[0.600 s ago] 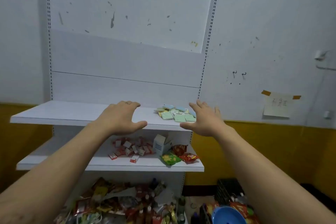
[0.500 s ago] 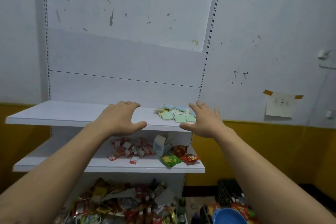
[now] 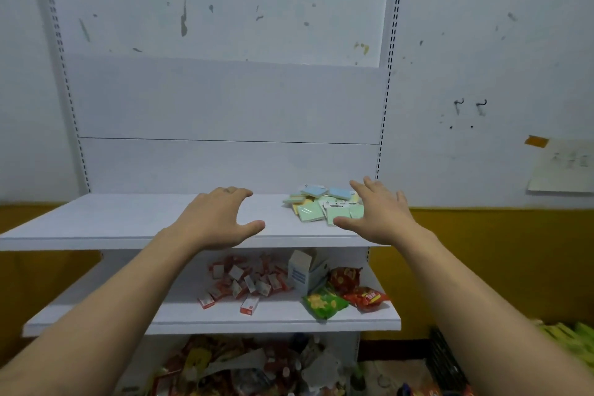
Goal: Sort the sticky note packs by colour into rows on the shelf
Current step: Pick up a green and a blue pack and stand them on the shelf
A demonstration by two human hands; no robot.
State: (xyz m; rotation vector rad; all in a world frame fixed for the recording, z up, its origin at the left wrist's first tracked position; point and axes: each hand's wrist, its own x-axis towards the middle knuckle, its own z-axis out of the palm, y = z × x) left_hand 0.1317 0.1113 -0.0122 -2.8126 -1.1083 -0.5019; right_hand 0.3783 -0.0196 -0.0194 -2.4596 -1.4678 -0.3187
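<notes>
A loose heap of sticky note packs (image 3: 323, 204) in green, blue and pale yellow lies at the right end of the white top shelf (image 3: 122, 219). My right hand (image 3: 379, 212) hovers at the heap's right side with fingers spread, its thumb near a green pack, holding nothing. My left hand (image 3: 221, 219) hangs over the middle of the shelf, left of the heap, fingers loosely bent and empty. Both forearms reach in from the bottom corners.
The lower shelf (image 3: 193, 315) carries several small red-and-white boxes (image 3: 247, 283), an open white carton (image 3: 305, 270) and snack bags (image 3: 324, 302). More packaged goods are piled on the floor beneath. A taped paper note (image 3: 562, 167) hangs on the wall at right.
Both hands have stayed spread over the top shelf. The view has shifted closer to the shelf, and my right hand sits nearer the heap of packs.
</notes>
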